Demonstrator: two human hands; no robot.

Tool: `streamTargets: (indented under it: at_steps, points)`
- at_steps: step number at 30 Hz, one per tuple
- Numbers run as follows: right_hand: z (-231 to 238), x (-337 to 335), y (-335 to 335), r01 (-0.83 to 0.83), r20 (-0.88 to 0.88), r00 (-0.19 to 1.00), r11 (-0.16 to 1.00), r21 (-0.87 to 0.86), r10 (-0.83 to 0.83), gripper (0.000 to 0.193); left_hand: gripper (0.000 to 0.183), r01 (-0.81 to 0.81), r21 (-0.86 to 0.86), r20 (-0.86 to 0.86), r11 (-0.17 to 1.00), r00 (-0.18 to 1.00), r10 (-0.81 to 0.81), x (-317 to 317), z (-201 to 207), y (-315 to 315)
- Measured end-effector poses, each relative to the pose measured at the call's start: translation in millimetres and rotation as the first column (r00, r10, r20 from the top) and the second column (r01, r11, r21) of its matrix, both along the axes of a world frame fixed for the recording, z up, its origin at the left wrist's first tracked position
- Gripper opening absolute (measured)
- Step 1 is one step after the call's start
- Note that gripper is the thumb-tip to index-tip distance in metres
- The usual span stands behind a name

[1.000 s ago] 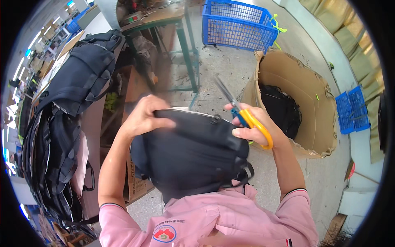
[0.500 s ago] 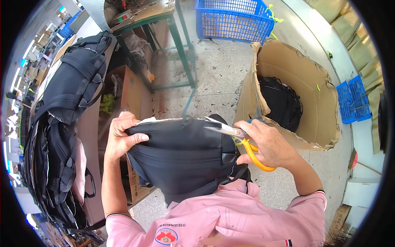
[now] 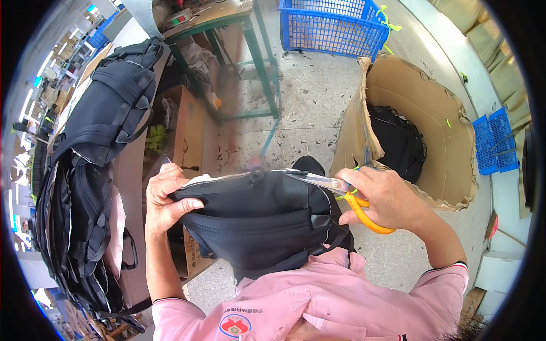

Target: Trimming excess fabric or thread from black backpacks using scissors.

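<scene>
Looking down from the head camera, I've got one black bag [image 3: 259, 221] held up against the pink shirt [image 3: 318, 301], right in the near middle of the scene. My left hand [image 3: 168, 199] is clamped on the bag's left upper edge, fingers curled over the rim and thumb pressed flat along the fabric. My right hand [image 3: 384, 199] is wrapped through the orange handles of one pair of scissors [image 3: 341, 196], and the metal blades point left, lying right along the bag's top edge. Whether the blades are parted I can't tell from here.

Counting what's around: to the left, a long pile of black bags [image 3: 91, 170] runs along the worktable [image 3: 133, 187], too many overlapping for me to count them one by one. To the right, one big open cardboard box [image 3: 432, 125] stands on the floor, with one dark bag [image 3: 401, 142] lying inside it. Blue plastic baskets, I count two: one large basket [image 3: 333, 28] far in the middle, and one small blue crate [image 3: 495, 142] off at the right edge, beyond the cardboard box. One green-legged metal table [image 3: 256, 62] stands far, left of the large basket. One brown carton [image 3: 187, 136] sits under the worktable, just left of my left hand. Thread scraps dot the concrete floor [image 3: 307, 108].
</scene>
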State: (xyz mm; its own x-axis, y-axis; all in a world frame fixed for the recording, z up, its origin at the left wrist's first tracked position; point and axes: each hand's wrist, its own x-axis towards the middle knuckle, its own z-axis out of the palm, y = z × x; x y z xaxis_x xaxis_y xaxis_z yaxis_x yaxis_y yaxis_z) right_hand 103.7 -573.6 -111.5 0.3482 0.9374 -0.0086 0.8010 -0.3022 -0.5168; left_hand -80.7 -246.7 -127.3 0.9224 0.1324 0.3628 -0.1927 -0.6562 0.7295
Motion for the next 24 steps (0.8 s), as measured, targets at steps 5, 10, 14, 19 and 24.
streamTargets:
  at_steps: [5,10,14,19,24]
  points:
    - [11,4,17,-0.082,0.083,0.993,0.997,-0.006,0.082,0.057,0.043,0.031,0.065,0.054,0.997,0.998,-0.034,-4,3,-1]
    - [4,11,16,-0.173,0.018,0.985,0.985,0.004,0.173,0.049,0.043,0.016,0.045,0.065,0.999,0.998,-0.019,-12,2,-1]
    - [15,8,16,-0.190,0.045,0.980,0.980,-0.058,0.193,0.046,0.044,-0.029,0.045,0.032,0.999,0.999,0.028,-23,-1,2]
    - [21,8,26,-0.237,0.153,0.962,0.970,0.063,0.225,0.047,0.044,-0.005,0.040,0.080,0.999,0.997,0.002,-23,2,0]
    - [16,12,33,-0.279,0.023,0.960,0.958,0.061,0.279,0.047,0.045,-0.014,0.022,0.066,1.000,0.998,0.013,-25,3,0]
